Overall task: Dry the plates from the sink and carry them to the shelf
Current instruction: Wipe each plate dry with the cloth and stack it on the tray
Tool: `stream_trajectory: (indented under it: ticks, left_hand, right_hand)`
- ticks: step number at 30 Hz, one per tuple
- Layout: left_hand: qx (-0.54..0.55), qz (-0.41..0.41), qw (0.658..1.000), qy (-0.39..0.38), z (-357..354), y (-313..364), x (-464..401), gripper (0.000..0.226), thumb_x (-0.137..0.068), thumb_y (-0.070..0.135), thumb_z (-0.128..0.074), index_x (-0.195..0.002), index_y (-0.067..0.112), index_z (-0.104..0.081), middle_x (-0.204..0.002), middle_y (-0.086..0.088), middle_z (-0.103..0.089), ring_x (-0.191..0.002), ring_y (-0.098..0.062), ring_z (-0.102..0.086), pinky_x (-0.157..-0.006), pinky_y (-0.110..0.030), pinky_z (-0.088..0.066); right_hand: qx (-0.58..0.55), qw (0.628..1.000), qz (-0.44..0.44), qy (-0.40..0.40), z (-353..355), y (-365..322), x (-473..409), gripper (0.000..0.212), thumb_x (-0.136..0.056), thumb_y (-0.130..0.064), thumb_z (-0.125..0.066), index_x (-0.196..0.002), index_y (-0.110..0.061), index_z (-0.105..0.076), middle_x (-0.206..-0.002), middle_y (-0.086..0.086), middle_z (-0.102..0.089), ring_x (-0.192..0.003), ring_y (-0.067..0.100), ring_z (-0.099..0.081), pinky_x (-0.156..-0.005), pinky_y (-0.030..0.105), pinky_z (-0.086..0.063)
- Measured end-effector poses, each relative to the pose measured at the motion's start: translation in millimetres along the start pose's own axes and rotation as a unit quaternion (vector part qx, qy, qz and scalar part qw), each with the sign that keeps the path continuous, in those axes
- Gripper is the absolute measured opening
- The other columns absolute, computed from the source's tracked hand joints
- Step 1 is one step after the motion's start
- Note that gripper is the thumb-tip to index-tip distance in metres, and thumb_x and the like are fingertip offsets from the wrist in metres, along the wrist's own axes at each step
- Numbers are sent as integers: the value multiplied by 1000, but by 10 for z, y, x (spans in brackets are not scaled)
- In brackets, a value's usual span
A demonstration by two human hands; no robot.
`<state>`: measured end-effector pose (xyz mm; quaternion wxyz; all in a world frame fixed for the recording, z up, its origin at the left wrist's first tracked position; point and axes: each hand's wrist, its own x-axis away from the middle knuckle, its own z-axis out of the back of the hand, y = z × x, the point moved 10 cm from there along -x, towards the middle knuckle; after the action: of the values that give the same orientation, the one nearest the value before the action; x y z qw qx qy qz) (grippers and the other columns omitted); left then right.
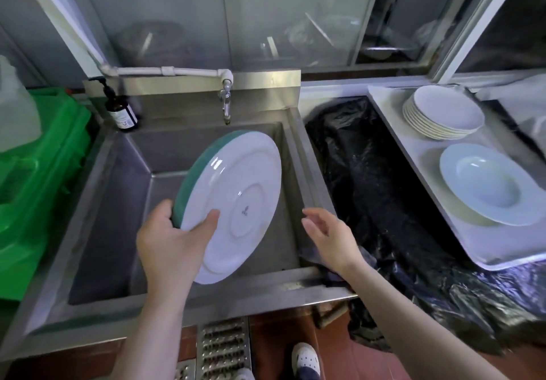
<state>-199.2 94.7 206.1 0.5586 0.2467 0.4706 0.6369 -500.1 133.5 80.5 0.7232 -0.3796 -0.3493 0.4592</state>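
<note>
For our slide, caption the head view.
Left hand holds green-rimmed plate over the sink; right hand open.

The left hand (172, 237) grips a plate's (236, 199) rim, thumb across its underside. The right hand (331, 236) hovers beside it, fingers loosely spread, holding nothing.

Open room was left in the sink basin (124, 202) below and left of the tilted plate (233, 202), while the way behind was blocked by the tap (227, 104) and the bottle (121, 110) on the rim.
</note>
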Motion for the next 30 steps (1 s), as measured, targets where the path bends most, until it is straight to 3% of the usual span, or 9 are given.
stream_trajectory:
  ticks: [3, 7, 10, 14, 16, 21, 24, 26, 30]
  left_hand:
    - [-43, -55, 997, -16, 16, 209, 17, 33, -64, 23, -81, -67, 10, -52, -59, 2, -54, -55, -10, -50, -48, -26, -36]
    - [-73, -107, 991, -34, -6, 384, -1, 41, -63, 24, -84, -65, 3, -49, -55, -10, -51, -56, -33, -49, -47, -28, -33]
    - [-98, -193, 975, -52, -92, 546, 72, 43, -61, 35, -79, -61, 8, -45, -47, -7, -47, -46, -33, -47, -43, -22, -28]
    - [-135, -362, 918, -90, -311, 873, 257, 38, -53, 37, -78, -61, 13, -49, -42, -1, -46, -33, -28, -44, -43, -8, -15]
    - [-137, -419, 892, -105, -431, 1012, 363, 36, -54, 35, -79, -63, 13, -52, -41, 0, -45, -32, -27, -44, -42, -12, -13]
    - [-123, -531, 829, -127, -754, 1395, 775, 18, -63, 28, -69, -64, 14, -59, -43, 1, -51, -35, -25, -53, -36, -22, -35]
    - [-111, -581, 799, -105, -927, 1707, 1039, 13, -64, 23, -55, -60, 15, -64, -42, 0, -50, -35, -24, -52, -36, -22, -37]
    - [-91, -609, 782, -95, -1073, 1876, 1216, 13, -63, 21, -53, -54, 14, -60, -42, 1, -47, -37, -23, -50, -37, -22, -36]
    - [-69, -649, 752, -96, -1547, 2036, 1566, 22, -75, 19, -57, -54, 12, -59, -48, 1, -51, -42, -22, -53, -39, -28, -38]
  right_hand:
    - [-211, 975, -63, -32, -105, -295, 105, 32, -95, -40, -52, -121, -21, -58, -93, -1, -75, -80, 23, -72, -63, 26, -56]
    - [-346, 926, -129, -79, -209, -565, 282, 42, -89, -58, -52, -112, -23, -57, -98, 7, -74, -84, 34, -72, -62, 34, -56]
    - [-418, 887, -178, -80, -208, -630, 385, 73, -72, -68, -54, -122, -16, -50, -114, 14, -66, -88, 38, -70, -64, 40, -58]
    - [-496, 842, -200, -70, -37, -731, 519, 113, -55, -75, -56, -141, -5, -35, -132, 19, -53, -93, 41, -68, -65, 42, -58]
    - [-517, 831, -201, -53, 112, -744, 570, 121, -51, -76, -58, -143, -2, -31, -136, 23, -49, -95, 42, -68, -62, 40, -58]
    - [-565, 802, -191, -45, 526, -665, 633, 96, -68, -72, -54, -122, 7, -55, -120, 24, -62, -100, 36, -67, -69, 39, -59]
    - [-603, 777, -181, -32, 863, -520, 645, 61, -78, -48, -61, -114, 1, -57, -106, 19, -64, -89, 30, -67, -73, 37, -59]
    - [-594, 787, -167, -13, 1138, -355, 617, 41, -79, -27, -56, -111, -2, -58, -99, 16, -64, -85, 27, -65, -71, 34, -58]
    - [-611, 782, -126, 2, 1714, -3, 564, 42, -70, -8, -43, -107, -2, -63, -99, 14, -68, -86, 27, -65, -73, 36, -57]
